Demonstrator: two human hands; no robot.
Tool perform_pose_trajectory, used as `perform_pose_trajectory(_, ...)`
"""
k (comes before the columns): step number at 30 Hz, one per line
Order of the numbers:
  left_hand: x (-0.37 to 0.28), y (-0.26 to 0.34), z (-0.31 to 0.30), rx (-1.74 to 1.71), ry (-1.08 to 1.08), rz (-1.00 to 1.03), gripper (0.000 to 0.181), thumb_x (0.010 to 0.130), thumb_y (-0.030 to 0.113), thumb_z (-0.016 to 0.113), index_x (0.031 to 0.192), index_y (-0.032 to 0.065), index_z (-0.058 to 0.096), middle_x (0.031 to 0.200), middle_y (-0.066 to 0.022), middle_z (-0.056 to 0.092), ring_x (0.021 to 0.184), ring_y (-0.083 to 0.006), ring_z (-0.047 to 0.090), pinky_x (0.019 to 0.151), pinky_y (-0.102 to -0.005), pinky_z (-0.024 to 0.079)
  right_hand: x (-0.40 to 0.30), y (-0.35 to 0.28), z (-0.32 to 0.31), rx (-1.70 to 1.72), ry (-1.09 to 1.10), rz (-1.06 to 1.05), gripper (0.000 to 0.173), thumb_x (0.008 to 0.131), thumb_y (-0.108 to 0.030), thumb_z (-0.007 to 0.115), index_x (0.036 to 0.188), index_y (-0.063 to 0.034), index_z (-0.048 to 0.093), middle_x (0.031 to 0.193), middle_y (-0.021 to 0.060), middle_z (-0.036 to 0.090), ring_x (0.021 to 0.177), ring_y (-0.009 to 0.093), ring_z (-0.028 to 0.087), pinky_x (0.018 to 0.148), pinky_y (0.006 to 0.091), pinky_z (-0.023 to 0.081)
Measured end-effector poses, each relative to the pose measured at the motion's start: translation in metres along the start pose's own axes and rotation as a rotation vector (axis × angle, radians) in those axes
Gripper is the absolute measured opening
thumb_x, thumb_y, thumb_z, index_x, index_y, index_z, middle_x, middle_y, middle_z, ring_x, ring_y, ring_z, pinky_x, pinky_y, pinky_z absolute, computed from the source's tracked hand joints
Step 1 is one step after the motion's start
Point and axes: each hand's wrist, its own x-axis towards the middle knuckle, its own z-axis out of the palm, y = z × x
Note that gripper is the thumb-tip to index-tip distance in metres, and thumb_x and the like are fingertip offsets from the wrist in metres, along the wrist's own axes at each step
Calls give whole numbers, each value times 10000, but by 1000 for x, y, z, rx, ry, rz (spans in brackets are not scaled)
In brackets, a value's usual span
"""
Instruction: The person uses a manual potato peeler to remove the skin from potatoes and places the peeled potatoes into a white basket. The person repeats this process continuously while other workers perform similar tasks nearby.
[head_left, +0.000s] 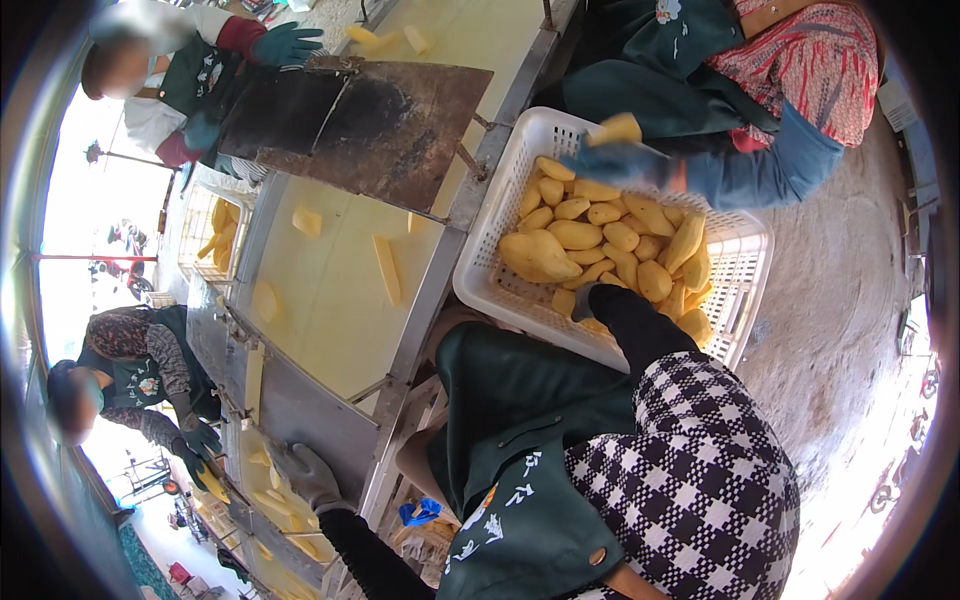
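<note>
My left hand (309, 477), in a grey glove, lies against the lower edge of a metal plate (315, 412) set across the trough, and I see nothing held in it. Reaching into a white plastic crate (480, 247), my right hand (583, 301) is at the near side of a heap of peeled yellow tubers (577, 234). My dark sleeve hides most of its fingers, so its grip does not show. A large peeled tuber (538, 256) lies just beyond it.
A co-worker's blue-gloved hand (619, 163) holds a tuber piece (616, 129) over the crate's far side. The steel trough (345, 292) holds cloudy liquid with floating pieces. A rusty plate (375, 127) spans it. Two more co-workers stand across the trough, near another crate (187, 225).
</note>
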Motion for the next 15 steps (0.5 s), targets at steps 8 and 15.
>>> perform_pose_trajectory(8,0,9,-4,64,23,91,455,954,190,474,1324,-73,456,1241,-274,547,1148,-388,533,1012,-420,400,23,24,19,2,-52,-330,694,642,-304,807,1249,-82,554,1098,152,668,987,295,649,852,402,514)
perform_pose_trajectory(15,2,5,1,87,83,119,452,945,194,491,1313,-68,464,1197,-255,570,1093,-383,561,968,-425,424,-35,72,16,1041,447,-449,537,732,-145,784,1207,-44,556,1037,122,672,972,252,647,870,382,521)
